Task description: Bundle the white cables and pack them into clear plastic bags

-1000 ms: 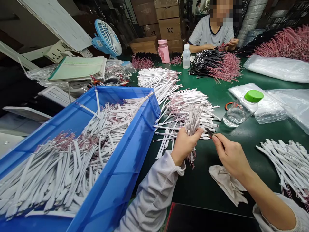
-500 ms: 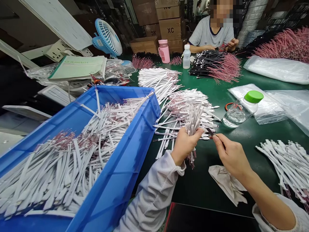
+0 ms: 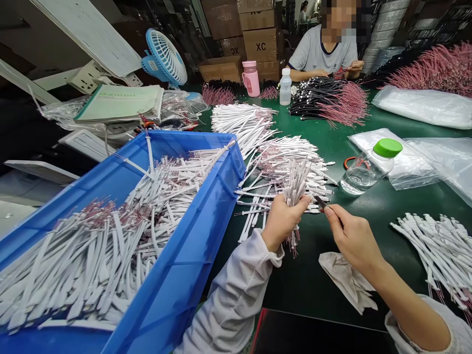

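Observation:
My left hand (image 3: pixel 283 219) is closed around an upright bundle of white cables (image 3: pixel 296 182), whose thin reddish wire ends stick out below the fist. Just to its right, my right hand (image 3: pixel 352 233) pinches a thin dark blade-like tool (image 3: pixel 320 201), its tip pointing up and left toward the bundle. Whether the tip touches the bundle I cannot tell. Behind both hands lies a pile of white cables (image 3: pixel 273 157) with thin reddish wires. To the left stands a blue bin (image 3: pixel 191 246) holding a heap of similar cables (image 3: pixel 121 246).
A crumpled cloth (image 3: pixel 344 280) lies under my right forearm. Right of it is another cable pile (image 3: pixel 438 250). Behind are a green-capped bottle (image 3: pixel 363 174), plastic bags (image 3: pixel 409 167), black-and-red cables (image 3: pixel 332 98) and a blue fan (image 3: pixel 164 59). A person (image 3: pixel 320 54) sits across the table.

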A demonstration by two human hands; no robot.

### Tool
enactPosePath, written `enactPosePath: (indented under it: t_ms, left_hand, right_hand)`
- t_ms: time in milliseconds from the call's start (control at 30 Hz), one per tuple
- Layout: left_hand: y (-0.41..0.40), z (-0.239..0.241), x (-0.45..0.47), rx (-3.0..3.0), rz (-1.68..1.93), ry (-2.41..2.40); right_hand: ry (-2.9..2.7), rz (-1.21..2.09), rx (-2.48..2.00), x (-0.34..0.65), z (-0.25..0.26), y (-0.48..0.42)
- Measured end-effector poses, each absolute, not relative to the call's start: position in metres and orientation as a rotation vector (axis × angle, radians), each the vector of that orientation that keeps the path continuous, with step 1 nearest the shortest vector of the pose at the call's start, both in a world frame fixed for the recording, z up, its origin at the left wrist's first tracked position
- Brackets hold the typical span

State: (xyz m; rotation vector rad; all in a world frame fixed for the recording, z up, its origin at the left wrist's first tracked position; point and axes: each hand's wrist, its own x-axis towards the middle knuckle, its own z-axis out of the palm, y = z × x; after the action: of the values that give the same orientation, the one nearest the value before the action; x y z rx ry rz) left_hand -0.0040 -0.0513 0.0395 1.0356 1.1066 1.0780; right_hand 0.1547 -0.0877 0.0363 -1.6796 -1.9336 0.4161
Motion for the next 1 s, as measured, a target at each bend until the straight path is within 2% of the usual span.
enactPosePath:
  t_ms: [1000]
  left_hand:
    - [-0.0528, 0.0398, -0.0048, 1.083, 1.068, 1.164]
  right_hand:
    - [-1.963, 0.300, -1.710, 0.1538, 0.0346, -0.0895]
